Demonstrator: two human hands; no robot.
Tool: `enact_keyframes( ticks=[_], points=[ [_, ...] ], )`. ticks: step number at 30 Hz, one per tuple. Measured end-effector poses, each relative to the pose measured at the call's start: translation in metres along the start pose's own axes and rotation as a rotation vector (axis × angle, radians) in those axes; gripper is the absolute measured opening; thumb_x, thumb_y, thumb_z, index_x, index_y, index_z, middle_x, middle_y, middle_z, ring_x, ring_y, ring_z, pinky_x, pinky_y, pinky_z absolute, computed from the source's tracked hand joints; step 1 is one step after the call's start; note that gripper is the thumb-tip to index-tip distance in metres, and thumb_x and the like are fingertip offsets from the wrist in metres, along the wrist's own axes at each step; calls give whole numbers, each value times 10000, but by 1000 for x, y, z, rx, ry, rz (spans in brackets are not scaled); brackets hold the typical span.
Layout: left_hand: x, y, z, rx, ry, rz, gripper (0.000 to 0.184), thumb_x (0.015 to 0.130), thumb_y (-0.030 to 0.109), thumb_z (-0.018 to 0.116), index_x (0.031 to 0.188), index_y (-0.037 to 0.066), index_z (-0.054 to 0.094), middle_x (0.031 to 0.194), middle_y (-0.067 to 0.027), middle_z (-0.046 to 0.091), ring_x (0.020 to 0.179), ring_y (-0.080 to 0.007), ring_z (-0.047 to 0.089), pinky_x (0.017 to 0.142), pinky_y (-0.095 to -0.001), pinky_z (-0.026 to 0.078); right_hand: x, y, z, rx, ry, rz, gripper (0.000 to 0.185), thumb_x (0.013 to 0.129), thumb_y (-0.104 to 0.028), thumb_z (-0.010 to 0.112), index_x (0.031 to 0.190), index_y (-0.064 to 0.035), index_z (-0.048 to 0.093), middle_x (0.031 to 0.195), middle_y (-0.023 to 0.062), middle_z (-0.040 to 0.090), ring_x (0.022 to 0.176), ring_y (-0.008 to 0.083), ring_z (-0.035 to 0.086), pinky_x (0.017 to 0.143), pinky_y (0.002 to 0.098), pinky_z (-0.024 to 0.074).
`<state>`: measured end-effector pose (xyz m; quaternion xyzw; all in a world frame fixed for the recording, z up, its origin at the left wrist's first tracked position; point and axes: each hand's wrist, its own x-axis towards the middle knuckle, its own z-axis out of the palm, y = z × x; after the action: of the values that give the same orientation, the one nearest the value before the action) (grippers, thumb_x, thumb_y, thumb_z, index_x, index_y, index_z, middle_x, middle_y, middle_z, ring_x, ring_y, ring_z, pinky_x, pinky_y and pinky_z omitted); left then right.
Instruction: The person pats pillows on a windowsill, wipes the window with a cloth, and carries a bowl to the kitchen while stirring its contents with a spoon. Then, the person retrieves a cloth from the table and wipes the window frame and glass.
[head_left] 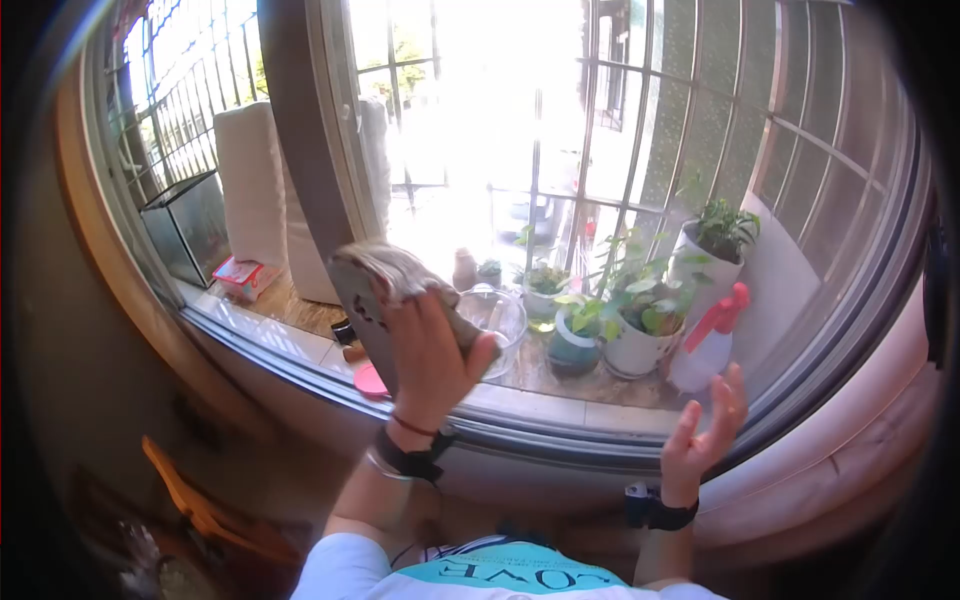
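Observation:
My left hand (428,350) is closed on a crumpled greyish cloth (385,272), raised at the window frame (295,110). Part of the cloth lies behind my fingers, and I cannot tell whether it touches the frame. My right hand (705,432) is held up near the sill's front edge, fingers apart and nothing in it. Just beyond it stands a spray bottle (703,362) with a red nozzle and a whitish body.
Potted plants stand on the sill: a teal pot (573,350), a white pot (640,348) and a tall white planter (700,258). A clear bowl (507,325) and a pink lid (371,380) are near my left hand. Metal bars (650,70) lie behind.

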<state>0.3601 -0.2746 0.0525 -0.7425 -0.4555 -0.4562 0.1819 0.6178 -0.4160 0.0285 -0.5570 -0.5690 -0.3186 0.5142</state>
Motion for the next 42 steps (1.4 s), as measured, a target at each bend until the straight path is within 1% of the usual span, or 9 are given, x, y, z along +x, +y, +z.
enact_keyframes(
  ticks=[3,9,13,17,25,27,33,38,42],
  points=[
    [31,-3,-6,19,80,8,768,827,383,477,1270,-169,179,1282,-409,180,1199,-546,194,1011,-539,150,-8,49,-18,-259,74,44,430,841,-62,427,1260,26,384,1321,197,361,1239,358,317,1016,448,229],
    [183,24,-83,14,447,536,626,832,203,469,1339,-37,193,1378,-272,179,1294,-410,154,1049,-456,154,-30,109,-12,-439,63,-102,462,896,-145,342,1329,5,287,1379,189,282,1296,356,221,1049,470,155],
    [209,26,-98,-21,467,570,596,813,142,458,1336,-14,218,1385,-256,172,1299,-394,158,1051,-444,162,-35,118,-9,-478,98,-132,474,910,-181,302,1352,-18,243,1405,179,233,1309,356,182,1057,488,117],
    [147,20,-79,-31,336,279,590,705,150,483,1213,-98,317,1271,-341,254,1220,-491,221,1024,-505,205,-42,121,-7,-468,106,-105,473,905,-192,304,1346,-26,260,1400,177,246,1309,364,179,1049,518,113],
    [-15,-3,2,-195,-92,48,422,793,258,511,1016,-100,485,1183,-339,390,1156,-542,282,986,-601,166,-36,108,-8,-518,90,-77,453,914,-139,270,1347,-7,247,1403,182,233,1307,345,194,1067,437,133],
    [5,-5,16,-245,14,-15,337,800,223,522,952,-78,533,1184,-339,390,1150,-547,289,974,-605,188,-32,107,-4,-481,149,-105,453,913,-140,280,1344,-4,253,1400,183,241,1304,345,203,1065,443,134],
    [171,-3,-68,68,622,427,384,832,149,482,1160,-37,409,1169,-262,382,1031,-419,407,884,-448,332,-28,103,-11,-435,126,-114,445,900,-126,318,1325,1,283,1380,190,274,1289,351,238,1051,459,163],
    [191,9,-82,108,701,380,363,836,150,465,1145,-35,422,1152,-251,411,1028,-410,419,908,-433,328,-18,121,-32,-421,113,-165,400,899,-136,352,1286,-33,350,1357,199,294,1266,359,271,1033,478,191],
    [100,12,-38,163,473,80,451,788,189,497,1146,-60,384,1176,-290,352,1083,-451,357,943,-522,270,-28,147,-36,-410,145,-177,401,902,-159,351,1285,-40,357,1349,208,313,1256,367,294,1029,484,199]
  ],
)
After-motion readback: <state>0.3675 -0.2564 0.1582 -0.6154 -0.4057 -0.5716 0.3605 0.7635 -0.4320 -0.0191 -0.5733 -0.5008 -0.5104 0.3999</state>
